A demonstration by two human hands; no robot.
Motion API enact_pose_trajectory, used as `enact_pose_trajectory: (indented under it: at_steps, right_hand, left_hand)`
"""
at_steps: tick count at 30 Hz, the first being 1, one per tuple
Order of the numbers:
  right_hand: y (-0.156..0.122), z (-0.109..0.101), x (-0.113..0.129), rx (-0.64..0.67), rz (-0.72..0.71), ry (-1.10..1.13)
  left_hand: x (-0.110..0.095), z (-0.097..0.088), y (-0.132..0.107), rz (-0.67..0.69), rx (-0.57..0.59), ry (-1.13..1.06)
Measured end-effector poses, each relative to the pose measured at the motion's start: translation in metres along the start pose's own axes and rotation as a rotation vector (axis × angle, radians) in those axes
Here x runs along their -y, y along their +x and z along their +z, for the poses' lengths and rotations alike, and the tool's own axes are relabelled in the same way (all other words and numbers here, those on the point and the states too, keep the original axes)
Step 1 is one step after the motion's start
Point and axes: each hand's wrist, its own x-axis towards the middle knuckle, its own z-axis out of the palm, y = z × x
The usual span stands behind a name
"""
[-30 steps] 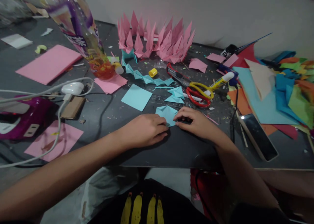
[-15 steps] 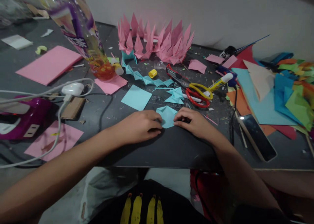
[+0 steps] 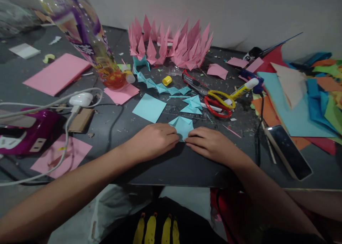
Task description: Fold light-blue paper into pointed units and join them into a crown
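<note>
- Left hand (image 3: 157, 140): fingers at left edge of folded light-blue paper (image 3: 184, 125).
- Right hand (image 3: 211, 144): fingertips at its right edge.
- Pink folded-paper spikes (image 3: 151, 51): grouped near wall (image 3: 245, 19).
- Scissors (image 3: 213, 92): red and yellow handles.
- Phone (image 3: 290, 153): dark screen.

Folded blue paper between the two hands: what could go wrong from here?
1. The left hand and right hand are both at the folded blue paper, so uneven pressure might skew a crease.
2. The white cable crosses a pink sheet close to the left forearm; a wide arm sweep could snag it and perhaps drag the sheet.
</note>
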Motion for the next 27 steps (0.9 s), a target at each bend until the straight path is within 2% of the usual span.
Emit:
enact_pose_trajectory:
  at_steps: [3,6,8,10,12,14,16,18,20,25,27]
  right_hand:
    - [0.001,0.004,-0.002,-0.079,0.005,-0.037]
    - [0.003,0.005,-0.004,-0.088,0.001,-0.051]
    - [0.004,0.005,-0.004,-0.065,-0.017,-0.022]
    - [0.005,0.005,-0.002,-0.045,-0.032,0.015]
    - [0.006,0.004,-0.001,-0.033,-0.051,0.033]
    - [0.005,0.003,0.001,-0.026,-0.077,0.024]
    - [0.005,0.004,0.001,-0.029,-0.113,-0.002]
    - [0.004,0.006,0.001,-0.034,-0.142,-0.02]
    - [0.005,0.008,0.0,-0.042,-0.138,-0.002]
    - [0.008,0.008,0.002,-0.173,0.066,0.207]
    - [0.008,0.006,0.004,-0.178,0.142,0.292]
  left_hand:
    - [-0.011,0.001,-0.002,-0.045,-0.036,-0.038]
    - [-0.019,-0.002,-0.002,-0.062,-0.137,-0.199]
    - [-0.018,-0.008,-0.001,-0.085,-0.252,-0.298]
    - [-0.012,-0.013,0.0,-0.154,-0.375,-0.308]
    - [-0.004,-0.015,0.002,-0.199,-0.412,-0.294]
    - [0.003,-0.013,0.003,-0.155,-0.347,-0.308]
    - [0.007,-0.009,0.004,-0.08,-0.221,-0.297]
    - [0.008,-0.005,0.004,-0.028,-0.1,-0.239]
    - [0.005,-0.005,0.004,-0.012,-0.028,-0.167]
    - [-0.009,-0.014,0.002,-0.004,-0.01,-0.066]
    - [-0.013,-0.014,0.001,-0.005,-0.021,-0.077]
